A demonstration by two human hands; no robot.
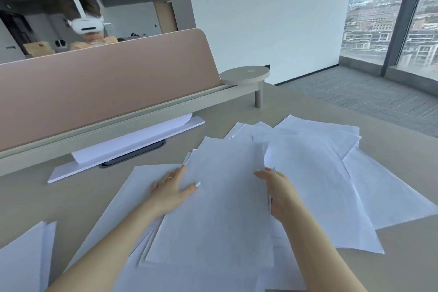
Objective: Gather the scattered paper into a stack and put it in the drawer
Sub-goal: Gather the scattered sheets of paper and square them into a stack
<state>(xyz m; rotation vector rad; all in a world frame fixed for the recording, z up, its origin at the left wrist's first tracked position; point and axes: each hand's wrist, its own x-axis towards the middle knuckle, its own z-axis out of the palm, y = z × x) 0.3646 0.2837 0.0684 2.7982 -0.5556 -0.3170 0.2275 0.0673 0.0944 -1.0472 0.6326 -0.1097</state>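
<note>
Several white paper sheets lie spread over the beige desk (78, 199). A partly gathered pile of sheets (220, 204) sits in the middle between my hands. My left hand (170, 187) holds the pile's left edge, thumb on top and fingers tucked beneath. My right hand (277, 189) grips the pile's right edge, where the sheets lift slightly. More loose sheets (331, 173) fan out to the right, and another sheet (21, 258) lies at the lower left. No drawer is in view.
A pink divider panel (106, 78) runs along the desk's back, with a flat white board and paper (128, 147) at its foot. A small round shelf (245, 74) stands at the panel's end. A person with a headset sits beyond. Windows are at right.
</note>
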